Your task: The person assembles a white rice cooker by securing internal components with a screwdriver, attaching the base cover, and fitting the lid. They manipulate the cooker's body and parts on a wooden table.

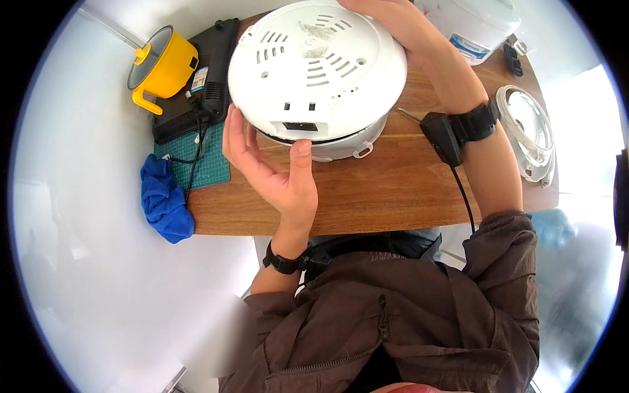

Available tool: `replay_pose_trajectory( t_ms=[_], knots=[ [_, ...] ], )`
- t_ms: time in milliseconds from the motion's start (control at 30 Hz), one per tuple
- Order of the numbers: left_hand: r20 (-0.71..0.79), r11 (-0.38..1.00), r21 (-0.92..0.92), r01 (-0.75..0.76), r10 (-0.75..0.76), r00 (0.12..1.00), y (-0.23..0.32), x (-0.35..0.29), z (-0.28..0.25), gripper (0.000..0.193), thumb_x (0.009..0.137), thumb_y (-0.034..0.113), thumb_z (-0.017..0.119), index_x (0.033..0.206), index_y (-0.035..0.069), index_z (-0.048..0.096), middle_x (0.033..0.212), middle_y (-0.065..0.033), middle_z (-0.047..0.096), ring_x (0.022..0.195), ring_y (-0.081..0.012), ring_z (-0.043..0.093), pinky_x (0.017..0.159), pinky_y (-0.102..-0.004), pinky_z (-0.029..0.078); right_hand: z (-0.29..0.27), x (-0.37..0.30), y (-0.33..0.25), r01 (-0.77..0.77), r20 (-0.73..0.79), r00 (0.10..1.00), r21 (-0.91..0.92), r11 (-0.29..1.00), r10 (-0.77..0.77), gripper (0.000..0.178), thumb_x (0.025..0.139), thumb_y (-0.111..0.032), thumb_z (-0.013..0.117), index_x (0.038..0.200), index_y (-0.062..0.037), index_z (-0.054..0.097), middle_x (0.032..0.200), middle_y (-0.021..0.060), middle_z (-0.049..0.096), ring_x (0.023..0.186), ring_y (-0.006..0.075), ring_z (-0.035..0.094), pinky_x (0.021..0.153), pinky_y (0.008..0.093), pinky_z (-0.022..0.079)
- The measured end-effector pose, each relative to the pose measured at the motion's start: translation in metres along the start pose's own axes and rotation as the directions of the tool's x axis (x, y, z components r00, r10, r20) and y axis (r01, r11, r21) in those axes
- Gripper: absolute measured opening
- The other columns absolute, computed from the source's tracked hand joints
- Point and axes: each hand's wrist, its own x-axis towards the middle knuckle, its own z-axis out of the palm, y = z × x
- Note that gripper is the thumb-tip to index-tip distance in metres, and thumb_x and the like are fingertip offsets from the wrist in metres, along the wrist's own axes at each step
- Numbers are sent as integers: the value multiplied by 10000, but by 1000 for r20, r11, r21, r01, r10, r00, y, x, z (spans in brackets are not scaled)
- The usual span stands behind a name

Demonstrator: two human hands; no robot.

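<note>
A round white rice cooker base [341, 72] is turned bottom up, showing vent slots, screw holes and a dark power socket [300, 126] at its near edge. Under its near rim a pale grey ring part with a small loop tab [362, 150] shows. My left hand [278, 173] grips the near left rim, thumb against the edge beside the socket and fingers round the side. At the far right rim is my right hand [393, 19], its palm on the side; the upper picture edge cuts off part of its fingers. The cooker's far side is hidden.
A yellow pot [167, 62] stands on a black appliance [216, 85] at the left, with a black cable by a green mat [213, 160] and blue cloth [164, 200]. At right lie a white ring part [524, 128], a thin tool shaft [409, 114] and a white container [475, 26].
</note>
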Motion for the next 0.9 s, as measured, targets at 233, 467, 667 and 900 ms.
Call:
replay_pose_trajectory(
  t_ms=[233,467,667,900],
  knots=[
    [-36,998,57,-27,29,999,-9,-11,5,885,959,397,731,1554,-54,255,1532,-201,390,1441,-316,390,1213,-463,286,-5,16,10,-1,102,995,34,999,-3,412,1036,-252,622,1279,78,664,1150,128,727,988,179,695,865,324,568],
    [-48,1000,20,20,-19,999,-16,-10,7,890,982,440,696,1551,-66,235,1539,-228,373,1445,-320,386,1214,-449,287,-1,27,5,16,115,993,-92,996,-6,400,1033,-255,619,1240,80,686,1111,117,738,973,166,690,851,308,558],
    [-77,997,-16,70,-71,994,-19,-19,11,929,979,480,682,1557,-64,200,1550,-229,311,1454,-331,359,1217,-463,285,4,38,3,39,131,991,-196,980,-13,402,1028,-235,626,1255,93,676,1148,119,736,1000,162,682,883,301,554],
    [-95,999,-35,41,-44,994,-30,-23,11,980,927,496,740,1550,-47,213,1554,-200,223,1466,-338,312,1202,-471,305,25,10,-19,-100,208,976,132,986,71,396,1066,-173,560,1340,109,605,1236,154,702,1101,180,671,959,320,545]
  ],
)
